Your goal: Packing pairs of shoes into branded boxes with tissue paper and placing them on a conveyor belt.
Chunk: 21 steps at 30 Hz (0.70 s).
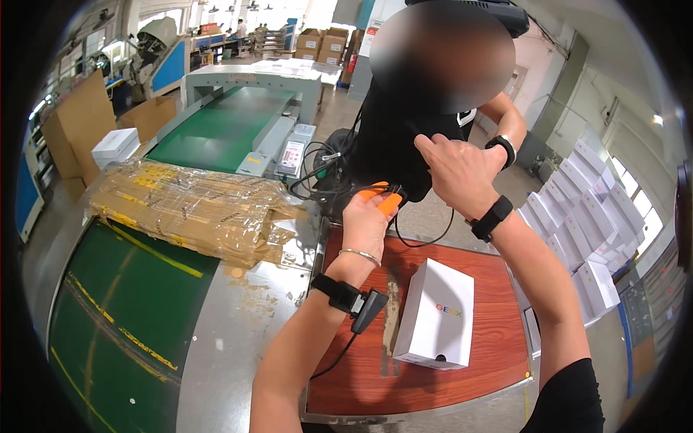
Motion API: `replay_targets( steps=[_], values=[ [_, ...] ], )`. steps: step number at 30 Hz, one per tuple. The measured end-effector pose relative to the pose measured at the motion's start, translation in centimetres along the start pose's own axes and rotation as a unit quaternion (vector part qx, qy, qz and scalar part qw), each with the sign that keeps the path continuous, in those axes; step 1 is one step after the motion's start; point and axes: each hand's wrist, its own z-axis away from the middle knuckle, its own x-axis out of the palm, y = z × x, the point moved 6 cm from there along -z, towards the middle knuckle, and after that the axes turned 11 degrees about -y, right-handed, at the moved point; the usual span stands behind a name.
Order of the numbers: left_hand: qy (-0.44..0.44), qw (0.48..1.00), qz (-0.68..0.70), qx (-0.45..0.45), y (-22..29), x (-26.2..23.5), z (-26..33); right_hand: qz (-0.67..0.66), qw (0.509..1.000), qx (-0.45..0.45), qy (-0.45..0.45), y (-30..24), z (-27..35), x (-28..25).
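The green conveyor belt (115, 317) runs at my left, a wrapped stack of flat cardboard (191, 209) lying across it. On the red-brown table (498, 317) sits a white box (437, 314). Above it, my right hand (456, 172) pinches another person's black garment (393, 137), while my left hand (368, 220), orange-tipped fingers pressed together, grips a black cable (422, 237).

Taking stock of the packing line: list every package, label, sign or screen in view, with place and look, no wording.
White box: flat rectangular carton with a small multicoloured mark, lying on the red-brown wooden table.
Stacked white boxes: rows at right.
Flattened cardboard bundle: brown, plastic-wrapped, yellow tape, on the green conveyor.
Control panel: small pale panel beside the machine.
Brown cartons: stacked far back.
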Motion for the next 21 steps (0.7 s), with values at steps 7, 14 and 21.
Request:
replay_targets(
  steps=[7,14,21],
  values=[
    [-0.048,0.997,-0.054,-0.004,-1.1,-0.1,0.5,-0.074,0.983,-0.091,0.142,-1.1,2.5,-1.8],
    [-0.076,0.996,-0.031,0.017,-0.5,-1.3,2.0,-0.511,0.846,0.016,-0.147,-2.5,3.9,3.0],
    [-0.087,0.99,-0.106,0.004,-1.2,-1.2,2.1,-0.566,0.808,0.038,-0.163,-1.7,4.3,4.9]
  ],
)
